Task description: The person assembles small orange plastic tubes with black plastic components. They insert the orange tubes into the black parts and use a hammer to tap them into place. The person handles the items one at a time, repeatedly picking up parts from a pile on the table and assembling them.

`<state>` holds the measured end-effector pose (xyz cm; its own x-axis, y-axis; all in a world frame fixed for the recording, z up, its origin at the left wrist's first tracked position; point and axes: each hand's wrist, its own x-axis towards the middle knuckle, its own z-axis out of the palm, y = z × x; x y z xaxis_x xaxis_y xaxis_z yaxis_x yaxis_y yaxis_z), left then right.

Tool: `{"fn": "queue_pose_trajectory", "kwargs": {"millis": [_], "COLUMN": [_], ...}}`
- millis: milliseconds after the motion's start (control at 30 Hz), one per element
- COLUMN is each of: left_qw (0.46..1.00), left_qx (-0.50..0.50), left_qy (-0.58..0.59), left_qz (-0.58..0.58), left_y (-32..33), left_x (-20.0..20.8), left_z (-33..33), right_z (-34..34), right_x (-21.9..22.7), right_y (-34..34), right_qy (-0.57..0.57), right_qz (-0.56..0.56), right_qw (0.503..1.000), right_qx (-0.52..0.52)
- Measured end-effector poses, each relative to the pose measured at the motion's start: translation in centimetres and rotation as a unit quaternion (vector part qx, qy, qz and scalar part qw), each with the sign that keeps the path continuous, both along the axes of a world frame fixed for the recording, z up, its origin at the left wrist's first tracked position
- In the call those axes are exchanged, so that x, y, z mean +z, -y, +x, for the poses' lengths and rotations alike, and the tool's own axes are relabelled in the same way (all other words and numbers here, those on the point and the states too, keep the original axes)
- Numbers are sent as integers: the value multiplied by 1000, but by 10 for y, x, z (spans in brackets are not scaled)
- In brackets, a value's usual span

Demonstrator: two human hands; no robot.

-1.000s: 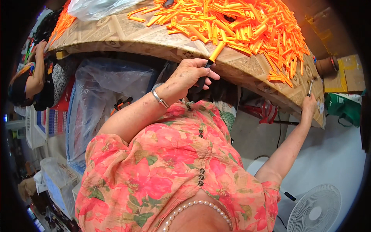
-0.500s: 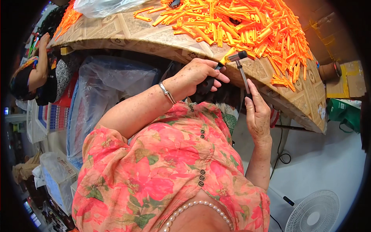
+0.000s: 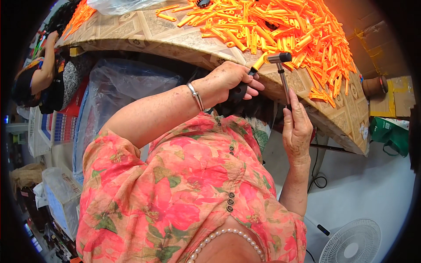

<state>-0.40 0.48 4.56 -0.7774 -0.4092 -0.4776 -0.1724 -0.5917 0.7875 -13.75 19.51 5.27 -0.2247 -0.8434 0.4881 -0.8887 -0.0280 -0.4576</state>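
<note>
My left hand (image 3: pixel 231 81) is closed at the table's front edge around a utensil with a yellow-orange handle piece (image 3: pixel 259 63) and a black part. A rounded black end (image 3: pixel 237 92) shows under the palm; I cannot make out its exact kind. My right hand (image 3: pixel 297 127), to the right, grips a small hammer (image 3: pixel 283 78) by its dark lower end. The hammer has a metal shaft and a metal head with a black face. Its head lies beside the tip of the orange piece; whether they touch I cannot tell.
Loose orange handle pieces (image 3: pixel 289 30) pile on the patterned table (image 3: pixel 171 37). A plastic bag (image 3: pixel 127 5) lies at the table's back left. Crates (image 3: pixel 63 128) stand left, near another person's arm (image 3: pixel 46 72). A white fan (image 3: pixel 351 250) is at lower right, a green bag (image 3: pixel 390 135) far right.
The hammer and my right hand have shifted slightly right, and the head is turned a little. My left hand, still holding the utensil, has moved slightly up and right.
</note>
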Motion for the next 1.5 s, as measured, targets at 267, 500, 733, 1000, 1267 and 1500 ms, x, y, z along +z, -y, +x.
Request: {"fn": "queue_pose_trajectory", "kwargs": {"millis": [267, 500, 733, 1000, 1267, 1500], "left_qw": [1000, 1000, 1000, 1000, 992, 921], "left_qx": [10, 6, 7, 13, 61, 21], "left_qy": [11, 12, 7, 8, -54, -202], "left_qz": [-2, -2, 2, 3, 95, 332], "left_y": [-1, 0, 0, 2, -1, 2], "left_x": [1, 2, 0, 1, -8, -34], "left_z": [-2, -4, -4, -6, -1, 19], "right_z": [-8, -8, -12, -18, -19, -19], "right_x": [0, 2, -9, -13, -14, -14], "right_y": [9, 12, 14, 15, 30, 22], "right_qy": [14, -3, -19, 3, -1, 152], "right_qz": [29, 52, 57, 39, 17, -33], "right_qw": [999, 998, 998, 999, 1000, 986], "right_qx": [19, 23, 9, -18, -8, -56]}}
